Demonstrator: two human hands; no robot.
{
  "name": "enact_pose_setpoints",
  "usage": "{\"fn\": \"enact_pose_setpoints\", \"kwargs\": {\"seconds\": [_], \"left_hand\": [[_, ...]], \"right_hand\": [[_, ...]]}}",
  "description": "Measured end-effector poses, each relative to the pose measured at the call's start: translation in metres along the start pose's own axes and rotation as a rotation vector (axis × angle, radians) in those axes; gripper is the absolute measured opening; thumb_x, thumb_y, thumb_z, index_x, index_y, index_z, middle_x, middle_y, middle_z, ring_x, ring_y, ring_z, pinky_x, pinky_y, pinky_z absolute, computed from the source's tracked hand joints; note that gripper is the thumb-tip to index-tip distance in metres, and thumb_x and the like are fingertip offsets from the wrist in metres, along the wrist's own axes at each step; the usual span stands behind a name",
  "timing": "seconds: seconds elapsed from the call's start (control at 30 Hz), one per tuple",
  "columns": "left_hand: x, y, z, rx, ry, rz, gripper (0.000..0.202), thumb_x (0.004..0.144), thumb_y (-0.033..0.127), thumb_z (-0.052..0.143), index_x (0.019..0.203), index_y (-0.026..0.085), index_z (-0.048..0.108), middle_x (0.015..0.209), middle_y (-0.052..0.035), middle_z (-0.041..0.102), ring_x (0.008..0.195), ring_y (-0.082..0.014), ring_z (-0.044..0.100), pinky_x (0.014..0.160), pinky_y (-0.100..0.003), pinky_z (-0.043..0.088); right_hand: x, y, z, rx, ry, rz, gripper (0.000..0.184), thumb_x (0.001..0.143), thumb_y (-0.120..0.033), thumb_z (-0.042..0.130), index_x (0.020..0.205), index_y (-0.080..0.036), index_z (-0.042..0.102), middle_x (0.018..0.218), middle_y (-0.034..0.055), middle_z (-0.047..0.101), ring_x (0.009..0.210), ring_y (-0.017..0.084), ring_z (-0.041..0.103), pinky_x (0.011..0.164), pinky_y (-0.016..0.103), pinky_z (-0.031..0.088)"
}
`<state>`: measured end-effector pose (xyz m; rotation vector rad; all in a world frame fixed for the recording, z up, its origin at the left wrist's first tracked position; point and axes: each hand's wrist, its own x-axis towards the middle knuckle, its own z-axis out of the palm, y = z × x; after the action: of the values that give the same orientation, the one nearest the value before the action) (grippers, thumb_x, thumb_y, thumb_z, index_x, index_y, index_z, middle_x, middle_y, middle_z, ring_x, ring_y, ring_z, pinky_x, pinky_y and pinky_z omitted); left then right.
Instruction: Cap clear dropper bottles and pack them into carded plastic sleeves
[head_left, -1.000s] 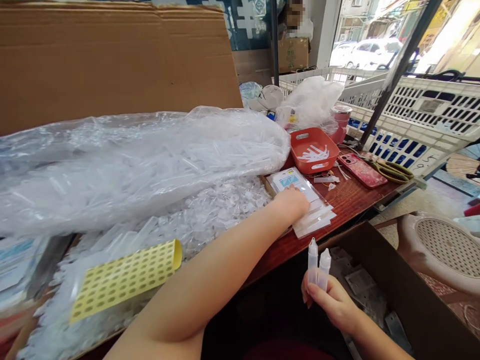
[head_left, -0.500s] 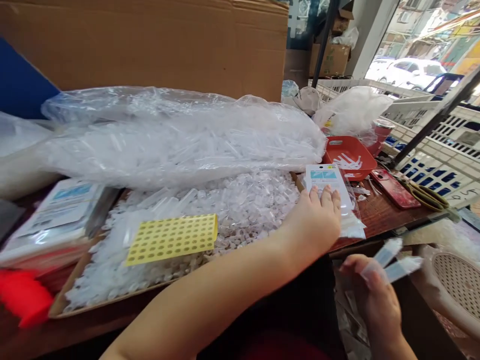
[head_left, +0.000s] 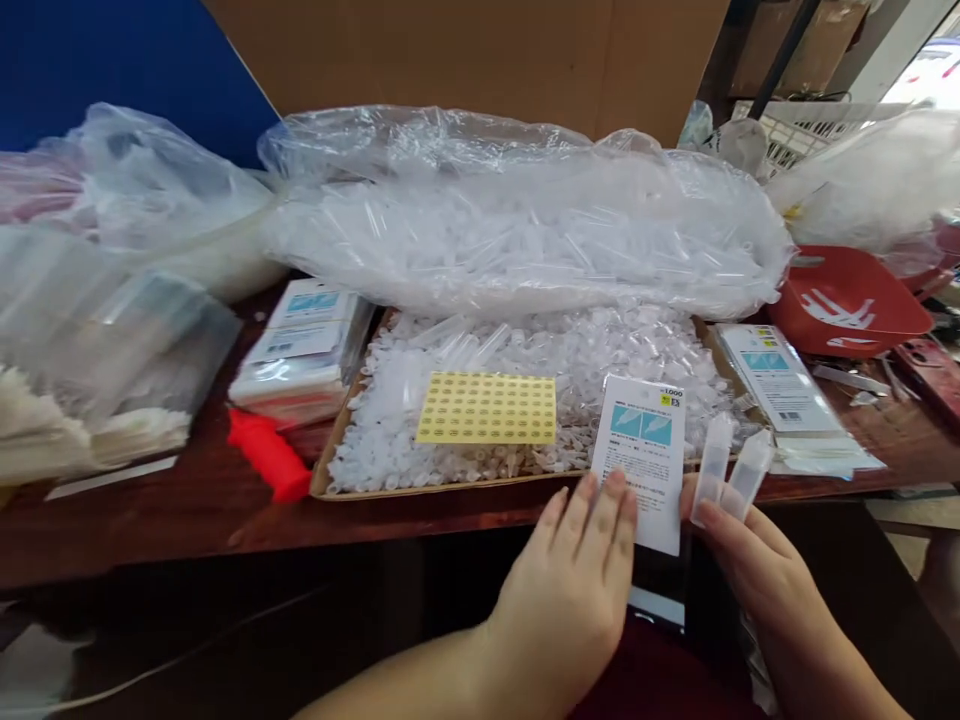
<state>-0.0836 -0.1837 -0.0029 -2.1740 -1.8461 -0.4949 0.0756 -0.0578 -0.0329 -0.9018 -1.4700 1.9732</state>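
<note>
My left hand [head_left: 574, 570] holds a printed card in a clear plastic sleeve [head_left: 641, 455], with the fingers over its front and the thumb hidden behind. The card is upright, at the front edge of the tray, and shows two blue pictures. Two small translucent plastic bottles [head_left: 731, 470] with tapered tops stick up from my right hand [head_left: 769, 560], pinched between thumb and fingers just right of the card. In front of me a shallow cardboard tray [head_left: 420, 490] is full of small clear plastic parts [head_left: 630, 345]. On these parts lies a yellow sticker sheet [head_left: 486, 408].
A stack of sleeved cards [head_left: 787, 385] lies right of the tray, another stack [head_left: 300, 335] left of it. Behind stretches a large clear bag of plastic parts [head_left: 517, 230]. A red basket [head_left: 847, 300] holds white strips. A red object [head_left: 268, 455] lies at the left.
My left hand has come away from the right-hand card stack with one sleeved card and moved left. My right hand, still holding the two bottles, has come up beside it. The view has turned left.
</note>
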Motion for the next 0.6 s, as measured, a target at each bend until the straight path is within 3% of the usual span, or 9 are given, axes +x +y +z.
{"fn": "enact_pose_setpoints", "kwargs": {"seconds": [0.07, 0.13, 0.2, 0.27, 0.33, 0.43, 0.6], "left_hand": [[-0.010, -0.010, 0.001, -0.162, 0.091, -0.163, 0.041, 0.093, 0.022, 0.049, 0.125, -0.002, 0.056, 0.128, -0.0294, 0.057, 0.117, -0.0385, 0.058, 0.089, -0.047, 0.057], [-0.020, -0.017, 0.002, -0.409, 0.140, -0.336, 0.059, 0.090, 0.033, 0.056, 0.137, 0.002, 0.041, 0.134, -0.0301, 0.053, 0.121, -0.0355, 0.057, 0.093, -0.045, 0.054], [-0.028, -0.021, 0.002, -0.735, 0.088, -0.458, 0.070, 0.089, 0.033, 0.059, 0.148, 0.015, 0.024, 0.138, -0.0223, 0.054, 0.119, -0.0292, 0.059, 0.095, -0.042, 0.053], [-0.032, -0.021, 0.002, -1.100, -0.019, -0.520, 0.072, 0.090, 0.025, 0.058, 0.149, 0.027, 0.019, 0.136, -0.0112, 0.060, 0.117, -0.0221, 0.062, 0.096, -0.036, 0.053], [-0.033, -0.020, 0.001, -1.441, -0.098, -0.575, 0.068, 0.090, 0.019, 0.057, 0.148, 0.030, 0.023, 0.133, -0.0059, 0.063, 0.117, -0.0183, 0.062, 0.097, -0.031, 0.052], [-0.029, -0.017, 0.000, -1.779, -0.114, -0.710, 0.058, 0.088, 0.013, 0.057, 0.141, 0.025, 0.036, 0.129, -0.0062, 0.066, 0.116, -0.0182, 0.063, 0.099, -0.031, 0.051], [-0.023, -0.017, 0.002, -1.892, -0.152, -0.804, 0.047, 0.085, 0.007, 0.059, 0.128, 0.022, 0.048, 0.129, -0.0073, 0.066, 0.117, -0.0200, 0.062, 0.103, -0.035, 0.048]], "right_hand": [[0.001, 0.000, 0.006, -0.039, 0.022, -0.121, 0.023, 0.081, -0.045, 0.067, 0.078, -0.022, 0.067, 0.083, 0.0045, 0.064, 0.080, 0.022, 0.059, 0.076, 0.034, 0.049], [-0.001, -0.002, 0.009, -0.086, 0.022, -0.225, 0.026, 0.083, -0.047, 0.064, 0.075, -0.022, 0.065, 0.079, 0.0039, 0.058, 0.076, 0.021, 0.055, 0.069, 0.032, 0.047], [-0.003, -0.004, 0.013, -0.119, -0.005, -0.268, 0.028, 0.084, -0.049, 0.061, 0.075, -0.022, 0.064, 0.076, 0.0034, 0.055, 0.072, 0.019, 0.051, 0.064, 0.031, 0.045], [-0.005, -0.007, 0.017, -0.134, -0.039, -0.262, 0.029, 0.085, -0.050, 0.059, 0.075, -0.023, 0.063, 0.075, 0.0031, 0.053, 0.071, 0.019, 0.049, 0.064, 0.032, 0.044], [-0.006, -0.008, 0.019, -0.138, -0.071, -0.245, 0.029, 0.085, -0.050, 0.059, 0.075, -0.023, 0.062, 0.078, 0.0033, 0.052, 0.073, 0.019, 0.049, 0.065, 0.032, 0.043], [-0.007, -0.008, 0.021, -0.149, -0.098, -0.201, 0.031, 0.085, -0.052, 0.058, 0.076, -0.022, 0.061, 0.079, 0.0037, 0.052, 0.071, 0.019, 0.049, 0.064, 0.033, 0.042], [-0.008, -0.003, 0.020, -0.150, -0.146, -0.159, 0.032, 0.086, -0.052, 0.056, 0.076, -0.022, 0.060, 0.076, 0.0037, 0.050, 0.068, 0.019, 0.046, 0.062, 0.033, 0.041]]}}
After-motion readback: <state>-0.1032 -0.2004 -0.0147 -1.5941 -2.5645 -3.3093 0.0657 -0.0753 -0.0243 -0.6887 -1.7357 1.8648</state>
